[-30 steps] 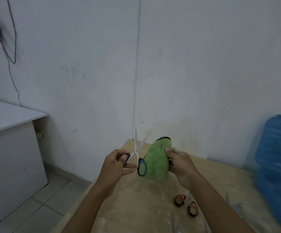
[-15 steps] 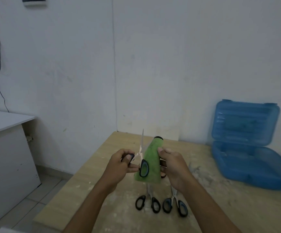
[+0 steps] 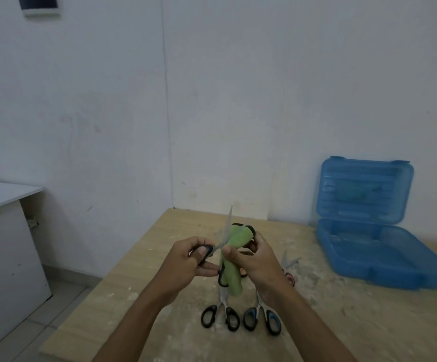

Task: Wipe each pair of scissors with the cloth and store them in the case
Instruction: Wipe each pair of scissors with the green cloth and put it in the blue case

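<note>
Now both hands hold one pair of scissors and the green cloth above the desk.

Left hand (image 3: 188,259) has its fingers closed around a black handle of the open scissors (image 3: 226,231), one blade pointing up. Right hand (image 3: 255,259) pinches the green cloth (image 3: 234,273) around the other blade. Two more pairs, black-handled scissors (image 3: 221,313) and blue-handled scissors (image 3: 263,316), lie side by side on the wooden desk (image 3: 342,322). Blue case (image 3: 369,231) stands open at the right, well apart.

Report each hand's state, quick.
Left hand: closed on the black handle of the open steel scissors.
Right hand: closed on the green cloth.
</note>
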